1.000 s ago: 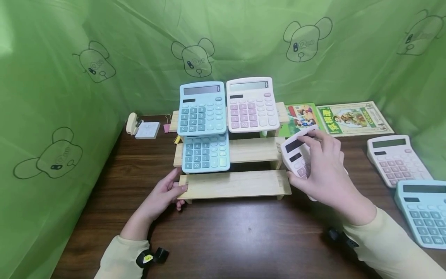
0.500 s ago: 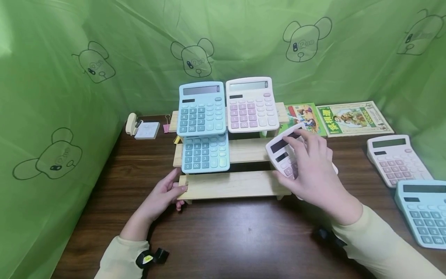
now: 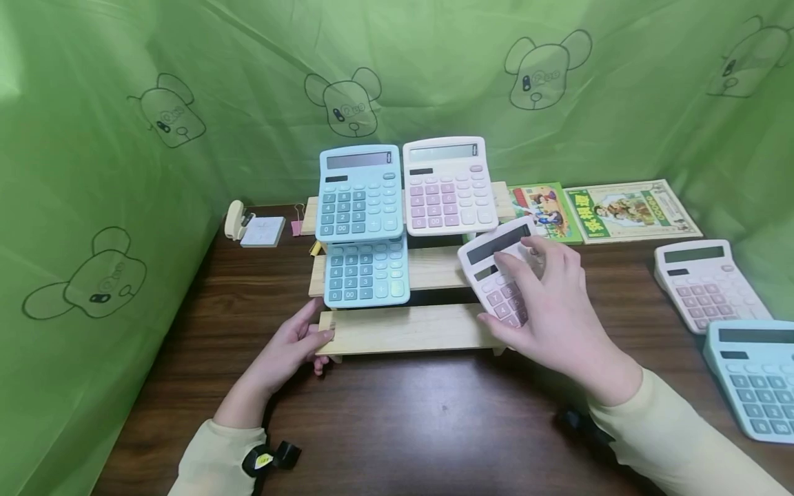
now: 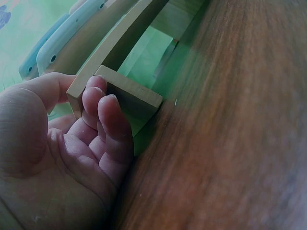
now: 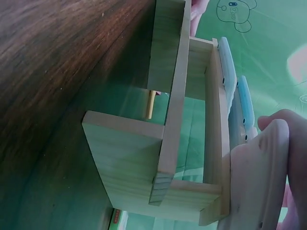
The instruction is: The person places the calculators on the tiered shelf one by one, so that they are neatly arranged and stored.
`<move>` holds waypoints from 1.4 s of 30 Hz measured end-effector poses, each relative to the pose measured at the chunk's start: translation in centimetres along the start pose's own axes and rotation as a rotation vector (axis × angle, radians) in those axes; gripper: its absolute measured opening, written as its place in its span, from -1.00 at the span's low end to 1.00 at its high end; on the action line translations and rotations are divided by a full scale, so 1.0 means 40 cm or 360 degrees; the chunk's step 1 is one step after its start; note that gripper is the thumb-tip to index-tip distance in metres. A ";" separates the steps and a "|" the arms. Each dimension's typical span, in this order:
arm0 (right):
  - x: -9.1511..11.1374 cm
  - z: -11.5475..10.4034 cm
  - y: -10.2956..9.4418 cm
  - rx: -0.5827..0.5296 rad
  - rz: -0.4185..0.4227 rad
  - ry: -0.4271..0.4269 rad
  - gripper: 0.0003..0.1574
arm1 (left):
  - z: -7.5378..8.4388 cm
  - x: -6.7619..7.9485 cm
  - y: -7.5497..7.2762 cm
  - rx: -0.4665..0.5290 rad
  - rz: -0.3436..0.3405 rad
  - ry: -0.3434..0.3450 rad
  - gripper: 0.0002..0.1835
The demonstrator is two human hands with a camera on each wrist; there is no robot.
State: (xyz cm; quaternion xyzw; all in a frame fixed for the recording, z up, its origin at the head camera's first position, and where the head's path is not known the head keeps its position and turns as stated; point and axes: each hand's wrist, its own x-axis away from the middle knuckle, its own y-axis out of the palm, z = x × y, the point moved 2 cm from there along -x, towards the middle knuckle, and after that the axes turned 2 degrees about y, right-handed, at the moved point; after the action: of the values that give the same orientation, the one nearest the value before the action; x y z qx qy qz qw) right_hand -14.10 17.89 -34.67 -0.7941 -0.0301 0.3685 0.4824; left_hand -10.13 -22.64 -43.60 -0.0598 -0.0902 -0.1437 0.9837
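A three-step wooden rack (image 3: 409, 328) stands on the table. My left hand (image 3: 288, 353) pinches the left end of its lowest step, thumb on top and fingers curled beneath, as the left wrist view shows around the shelf board (image 4: 127, 86). My right hand (image 3: 558, 310) holds a white-and-pink calculator (image 3: 486, 271), tilted, at the right end of the middle step. In the right wrist view this calculator's pale edge (image 5: 256, 177) overlaps the step. A blue calculator (image 3: 358, 196) and another white-and-pink calculator (image 3: 448, 196) sit on the top step. One more blue calculator (image 3: 366, 274) sits mid-step, left.
On the right lie a white-and-pink calculator (image 3: 707, 282) and a blue calculator (image 3: 753, 379). Two picture books (image 3: 633, 212) lie behind the rack's right side. At back left are a notepad (image 3: 263, 232), a small cream object (image 3: 235, 220) and a pink binder clip (image 3: 296, 227). Green sheeting surrounds the table.
My right hand has carried the white-and-pink calculator leftward from beside the rack to over the middle step's right end. My left hand has stayed on the lowest step.
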 end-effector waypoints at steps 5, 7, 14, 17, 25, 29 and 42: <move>0.007 -0.001 -0.006 0.0051 -0.0056 0.0017 0.07 | -0.001 -0.001 0.002 -0.0001 0.0002 0.0004 -0.12; 0.010 -0.005 -0.008 0.0088 -0.0124 0.0028 0.14 | 0.001 -0.001 0.002 -0.0002 -0.0002 0.0013 -0.12; 0.017 -0.024 -0.012 0.0160 -0.0292 -0.0059 0.34 | -0.001 -0.001 -0.001 -0.0029 -0.0017 0.0025 -0.13; 0.018 -0.026 -0.014 0.0157 -0.0333 -0.0133 0.29 | -0.001 0.000 -0.001 -0.0024 -0.0015 0.0013 -0.12; 0.017 -0.027 -0.017 0.0067 -0.0348 -0.0293 0.01 | -0.001 0.000 0.001 -0.0007 -0.0003 0.0009 -0.12; 0.017 -0.026 -0.019 0.0060 -0.0366 -0.0309 0.01 | 0.000 -0.001 0.000 -0.0010 -0.0004 0.0010 -0.13; 0.017 -0.033 -0.026 -0.0039 -0.0378 -0.0352 -0.15 | 0.000 -0.001 -0.001 -0.0019 -0.0001 0.0010 -0.13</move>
State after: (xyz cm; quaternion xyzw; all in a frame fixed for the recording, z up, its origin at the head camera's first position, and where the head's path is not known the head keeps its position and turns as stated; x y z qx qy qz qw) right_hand -12.48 17.73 -33.89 -0.7454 -0.1812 0.3937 0.5065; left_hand -10.17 -22.67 -43.61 -0.0651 -0.0862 -0.1448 0.9836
